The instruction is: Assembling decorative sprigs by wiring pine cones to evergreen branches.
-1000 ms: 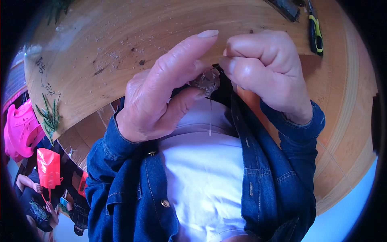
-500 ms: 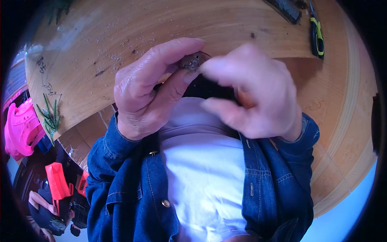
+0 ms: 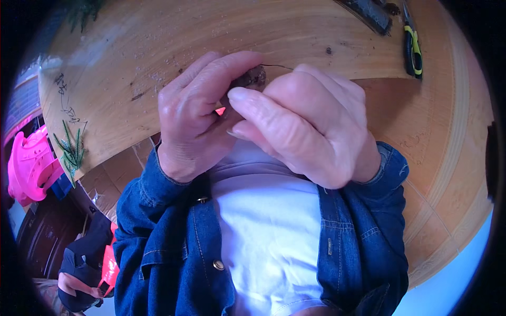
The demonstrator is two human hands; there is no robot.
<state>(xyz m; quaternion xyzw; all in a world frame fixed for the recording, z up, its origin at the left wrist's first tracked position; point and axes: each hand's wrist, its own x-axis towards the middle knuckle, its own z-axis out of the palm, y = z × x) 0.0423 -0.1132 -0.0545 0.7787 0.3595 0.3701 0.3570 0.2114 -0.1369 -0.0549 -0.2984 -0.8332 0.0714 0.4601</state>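
Between the thumb and fingers of my left hand (image 3: 192, 113) is a small, rough, dark brown lump (image 3: 254, 78), held above the table edge. Close on its right, my right hand (image 3: 311, 124) is closed, its thumb reaching across toward the lump and partly covering it. A thin dark strand (image 3: 278, 66) runs from the lump's top to the knuckles of my right hand, where it goes out of sight. The curled fingers hide how the strand is gripped.
Pale crumbs lie scattered over the wooden table (image 3: 121, 100). Black-and-yellow pliers (image 3: 414, 50) and a dark flat piece (image 3: 371, 16) lie at the far right. A green sprig (image 3: 71, 150) is at the left edge, near a pink plastic seat (image 3: 32, 166). Another person (image 3: 84, 268) is at lower left.
My right hand has moved left against the lump and its fingers have closed. The strand now shows between the hands. At lower left, the other person and a red bag have shifted.
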